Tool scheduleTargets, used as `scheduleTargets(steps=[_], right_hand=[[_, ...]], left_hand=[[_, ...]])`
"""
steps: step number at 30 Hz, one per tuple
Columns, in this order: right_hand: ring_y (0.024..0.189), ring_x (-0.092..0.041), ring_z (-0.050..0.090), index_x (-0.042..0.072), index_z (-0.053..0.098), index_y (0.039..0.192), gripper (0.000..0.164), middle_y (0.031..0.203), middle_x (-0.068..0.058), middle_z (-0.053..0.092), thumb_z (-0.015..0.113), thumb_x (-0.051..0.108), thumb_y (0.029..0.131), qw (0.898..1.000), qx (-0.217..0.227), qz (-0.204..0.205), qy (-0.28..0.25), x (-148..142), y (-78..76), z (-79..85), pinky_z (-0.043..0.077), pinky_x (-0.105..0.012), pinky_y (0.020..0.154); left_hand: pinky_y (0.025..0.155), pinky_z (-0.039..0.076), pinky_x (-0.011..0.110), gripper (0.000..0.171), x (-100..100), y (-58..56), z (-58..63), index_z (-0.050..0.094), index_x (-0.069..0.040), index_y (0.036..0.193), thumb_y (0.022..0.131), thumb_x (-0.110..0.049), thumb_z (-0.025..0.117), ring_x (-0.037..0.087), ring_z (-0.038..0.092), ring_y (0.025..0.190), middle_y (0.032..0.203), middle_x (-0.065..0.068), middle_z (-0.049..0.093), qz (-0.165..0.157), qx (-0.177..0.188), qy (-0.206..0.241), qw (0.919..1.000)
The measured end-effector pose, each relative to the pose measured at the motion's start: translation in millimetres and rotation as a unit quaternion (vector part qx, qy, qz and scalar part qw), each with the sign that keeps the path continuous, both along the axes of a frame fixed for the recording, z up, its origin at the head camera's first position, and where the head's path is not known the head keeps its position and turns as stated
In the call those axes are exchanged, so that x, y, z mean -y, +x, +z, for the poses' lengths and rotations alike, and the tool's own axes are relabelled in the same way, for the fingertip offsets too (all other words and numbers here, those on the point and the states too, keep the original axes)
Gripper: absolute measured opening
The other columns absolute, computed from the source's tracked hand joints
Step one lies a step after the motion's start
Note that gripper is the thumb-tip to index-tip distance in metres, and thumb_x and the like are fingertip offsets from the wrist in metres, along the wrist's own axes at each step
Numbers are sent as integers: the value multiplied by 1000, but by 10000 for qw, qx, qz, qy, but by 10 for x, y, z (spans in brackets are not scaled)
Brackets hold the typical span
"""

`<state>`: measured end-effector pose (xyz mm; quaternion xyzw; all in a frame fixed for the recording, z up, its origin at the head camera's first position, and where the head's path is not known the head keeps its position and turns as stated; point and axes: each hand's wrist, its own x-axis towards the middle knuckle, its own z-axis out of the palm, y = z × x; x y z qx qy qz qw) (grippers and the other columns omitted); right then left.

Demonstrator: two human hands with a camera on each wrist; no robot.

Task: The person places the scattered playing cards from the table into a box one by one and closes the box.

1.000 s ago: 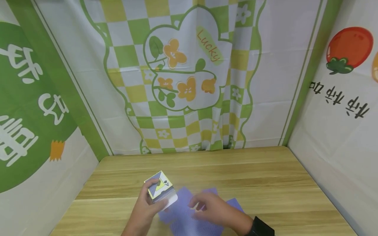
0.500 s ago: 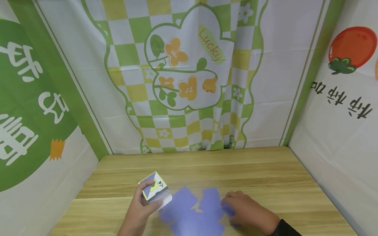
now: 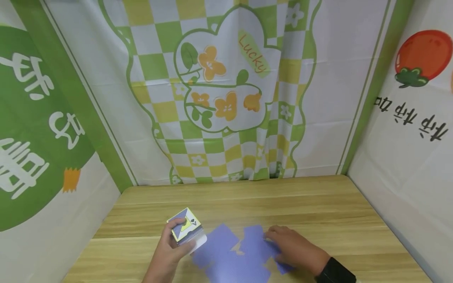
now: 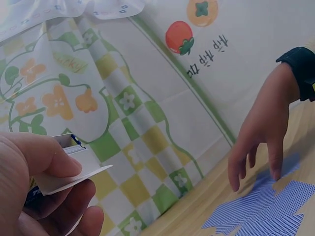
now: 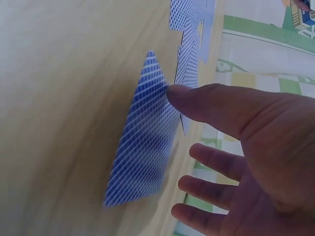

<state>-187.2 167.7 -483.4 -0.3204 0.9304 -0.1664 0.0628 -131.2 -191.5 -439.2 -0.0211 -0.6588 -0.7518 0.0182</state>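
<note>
My left hand (image 3: 166,247) holds a playing-card box (image 3: 185,222), its fingers over one side and the thumb at the end with the raised white flap (image 4: 74,180). Card edges show inside the box's mouth in the left wrist view. Several playing cards (image 3: 235,261) lie overlapping, blue patterned backs up, on the table. Over the right side of this spread is my right hand (image 3: 299,247), fingers reaching down. In the right wrist view its thumb tip meets the edge of one blue-backed card (image 5: 140,142), while the other visible fingers stay apart from that card.
The wooden table (image 3: 318,208) runs back to a green and yellow checked curtain (image 3: 212,149). Printed white cloth walls (image 3: 400,157) stand on the left and right. A black band (image 3: 336,271) sits on the right wrist.
My right hand has moved right, from over the middle of the spread to its right-hand card. My left hand, still holding the box, has shifted slightly left.
</note>
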Motion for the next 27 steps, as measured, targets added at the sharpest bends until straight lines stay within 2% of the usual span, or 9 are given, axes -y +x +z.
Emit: scheduleTargets(steps=[5,9,12,17,22,27], right_hand=[[118,-25,60,11,62,130,56,129,-7,61,86,20,80,9996,20,195,-188,127,-66,12,52,-42,99],[103,-16,59,13,63,125,51,117,0,62,85,21,79,9994,-14,266,-225,226,-117,2,53,-36,90],[97,-13,57,14,65,123,50,111,3,62,85,22,79,9994,-123,260,-166,303,-160,-9,52,-35,84],[94,-17,58,15,65,121,48,107,1,61,83,24,77,9997,-192,91,137,430,-254,-28,52,-36,80],[95,-22,57,11,67,119,50,106,-3,58,85,30,76,9985,-187,-118,496,534,-328,-6,52,-41,81],[95,-25,57,10,68,111,53,103,-3,59,88,40,72,9951,-466,-195,850,623,-366,24,52,-43,83]], left_hand=[[79,58,34,65,12,4,-18,36,-12,137,84,10,66,29,59,103,127,24,45,-2,16,-37,10000],[80,59,34,65,31,7,-37,34,-10,138,85,9,66,29,58,104,128,25,42,-43,-7,-84,10000],[82,58,32,65,33,11,-25,33,-9,138,85,9,66,29,59,105,128,25,43,-59,-27,-86,9999],[81,58,33,64,18,14,-19,35,-10,137,85,9,66,29,60,104,126,24,46,-41,-38,-76,10000],[81,58,34,65,3,17,-15,35,-11,137,85,9,67,29,59,105,129,25,44,-27,15,-57,10000],[81,59,34,65,-1,25,-6,34,-10,137,83,11,66,30,59,104,128,25,44,-3,30,-27,10000]])
